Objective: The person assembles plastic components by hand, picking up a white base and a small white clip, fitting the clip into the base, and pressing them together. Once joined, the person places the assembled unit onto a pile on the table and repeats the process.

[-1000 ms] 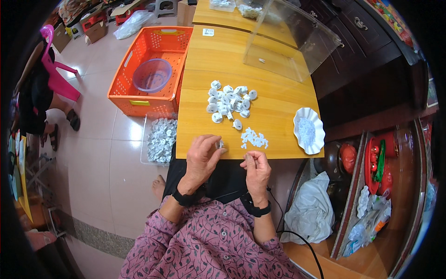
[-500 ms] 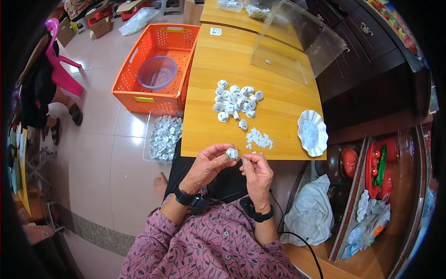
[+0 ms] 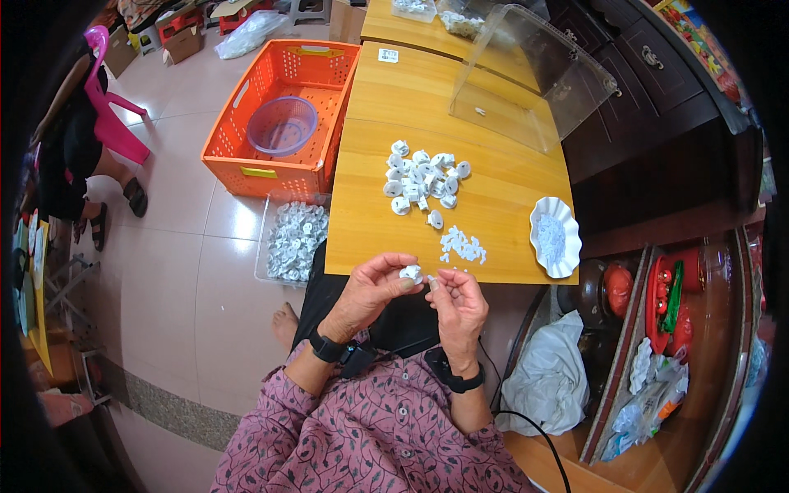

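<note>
My left hand (image 3: 368, 293) is closed, holding a small white plastic fitting (image 3: 412, 273) between thumb and fingers just off the table's front edge. Close beside it, my right hand (image 3: 461, 311) pinches a tiny white plastic piece (image 3: 432, 280), mostly covered by the fingertips. Whether that piece touches the fitting I cannot tell. Beyond my hands, a loose pile of similar white fittings (image 3: 423, 177) lies on the yellow wooden table (image 3: 370, 238), with a single fitting (image 3: 435, 219) nearer me. A scatter of tiny white pieces (image 3: 462, 245) lies close to the front edge.
A white scalloped dish (image 3: 540, 215) of small pale pieces stands at the table's right edge. Behind it leans a clear plastic box (image 3: 526, 90). On the floor at left are an orange crate (image 3: 222, 152) with a purple basket (image 3: 283, 127) and a clear bin of fittings (image 3: 294, 242).
The fitting in my left hand has turned slightly. My right hand stays close to it, and its small piece shows a little more. The whole view has shifted slightly.
</note>
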Demonstrator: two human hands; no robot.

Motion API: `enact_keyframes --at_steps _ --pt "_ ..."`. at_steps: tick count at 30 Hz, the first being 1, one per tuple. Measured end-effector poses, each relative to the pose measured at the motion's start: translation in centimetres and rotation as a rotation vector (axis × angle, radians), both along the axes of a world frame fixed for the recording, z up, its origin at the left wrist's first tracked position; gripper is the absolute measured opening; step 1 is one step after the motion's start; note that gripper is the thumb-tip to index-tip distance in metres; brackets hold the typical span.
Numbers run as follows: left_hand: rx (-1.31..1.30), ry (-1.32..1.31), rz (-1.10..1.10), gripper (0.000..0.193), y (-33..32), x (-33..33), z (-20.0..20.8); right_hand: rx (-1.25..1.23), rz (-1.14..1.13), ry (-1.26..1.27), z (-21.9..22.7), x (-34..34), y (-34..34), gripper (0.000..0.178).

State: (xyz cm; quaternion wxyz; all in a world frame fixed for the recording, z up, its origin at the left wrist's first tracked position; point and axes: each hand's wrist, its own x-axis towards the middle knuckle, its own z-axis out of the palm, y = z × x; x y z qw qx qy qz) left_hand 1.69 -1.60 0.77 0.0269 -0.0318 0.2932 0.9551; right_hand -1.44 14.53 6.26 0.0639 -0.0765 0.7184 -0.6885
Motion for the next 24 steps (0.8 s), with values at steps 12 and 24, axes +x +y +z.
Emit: enact_keyframes --at_steps 12,24 --pt "-0.289 0.044 0.062 0.038 0.0 0.1 -0.4 0.078 -0.014 0.018 0.1 0.2 -0.2 0.021" --pt "0.202 -0.007 -0.011 0.025 -0.2 0.3 -0.4 0.209 -0.038 0.193 0.8 0.7 -0.7 0.027"
